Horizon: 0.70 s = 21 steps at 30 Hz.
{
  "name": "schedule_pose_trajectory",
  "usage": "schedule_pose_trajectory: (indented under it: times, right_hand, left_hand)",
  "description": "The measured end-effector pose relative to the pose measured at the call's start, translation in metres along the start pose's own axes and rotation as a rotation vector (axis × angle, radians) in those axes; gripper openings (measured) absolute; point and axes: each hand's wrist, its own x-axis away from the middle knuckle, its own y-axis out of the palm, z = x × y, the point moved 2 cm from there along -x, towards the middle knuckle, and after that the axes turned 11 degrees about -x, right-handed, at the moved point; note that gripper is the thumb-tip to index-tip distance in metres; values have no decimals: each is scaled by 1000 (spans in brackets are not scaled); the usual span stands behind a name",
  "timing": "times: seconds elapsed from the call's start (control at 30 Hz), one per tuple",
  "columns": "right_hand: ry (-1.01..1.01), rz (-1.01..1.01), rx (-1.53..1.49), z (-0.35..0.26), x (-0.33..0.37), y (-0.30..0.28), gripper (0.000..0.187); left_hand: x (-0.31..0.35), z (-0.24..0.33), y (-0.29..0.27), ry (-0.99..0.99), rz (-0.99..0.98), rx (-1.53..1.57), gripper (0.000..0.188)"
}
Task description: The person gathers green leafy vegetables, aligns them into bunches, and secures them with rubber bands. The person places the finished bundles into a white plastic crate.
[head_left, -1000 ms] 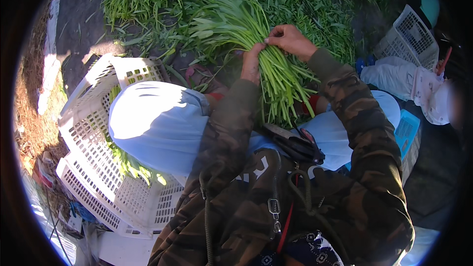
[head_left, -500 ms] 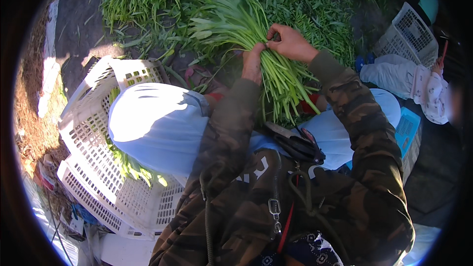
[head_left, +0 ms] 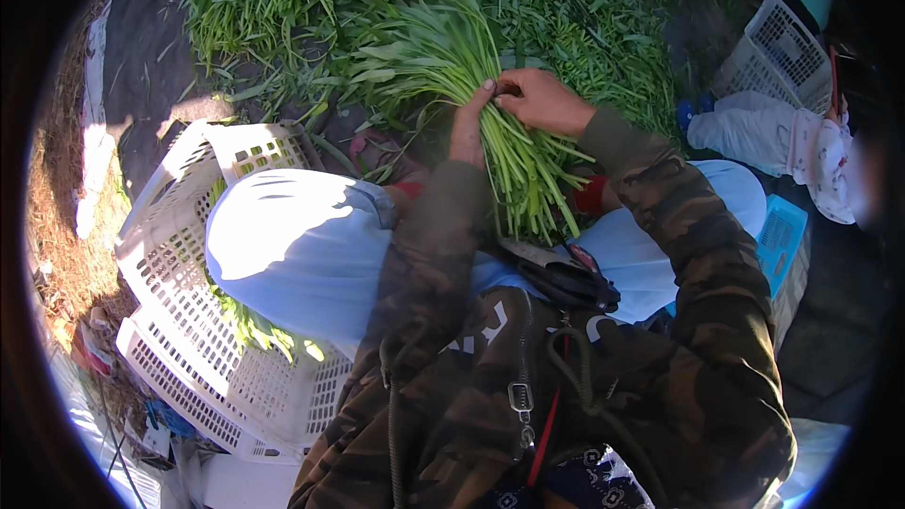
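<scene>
A thick bunch of leafy green vegetable stems [head_left: 528,165] is held above my lap, leaves fanned toward the far left and cut stems pointing near and right. My left hand [head_left: 468,127] wraps round the middle of the bunch, its thumb pressed on top. Beside that thumb, my right hand [head_left: 545,101] is closed, its thumb and fingers bent together against the stems. Whether it pinches a tie or a single stem is too small to make out.
Loose greens [head_left: 273,14] are heaped on a dark sheet on the far side. A white perforated crate [head_left: 179,264] with greens in it stands at my left. On the right, another person in pale clothes [head_left: 749,132] sits near a grey crate [head_left: 778,52] and a blue plastic stool [head_left: 781,236].
Both hands and the bunch have shifted slightly left and nearer. My right hand has turned, its fingers now curled lower over the stems beside the left thumb.
</scene>
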Motion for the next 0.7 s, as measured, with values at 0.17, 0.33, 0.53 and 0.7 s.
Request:
schedule_pose_trajectory:
  times: [0.17,0.33,0.53,0.7]
  right_hand:
    - [87,255,-420,8,-1,-32,23]
    - [196,-53,-205,29,-15,-16,38]
    - [135,35,-420,17,-10,-13,33]
    - [153,142,-177,26,-20,-18,35]
  left_hand:
    - [6,13,20,13,115,-25,34]
    - [-1,9,2,39,125,6,24]
    - [2,9,1,50,175,-65,23]
    - [9,9,15,56,202,-45,19]
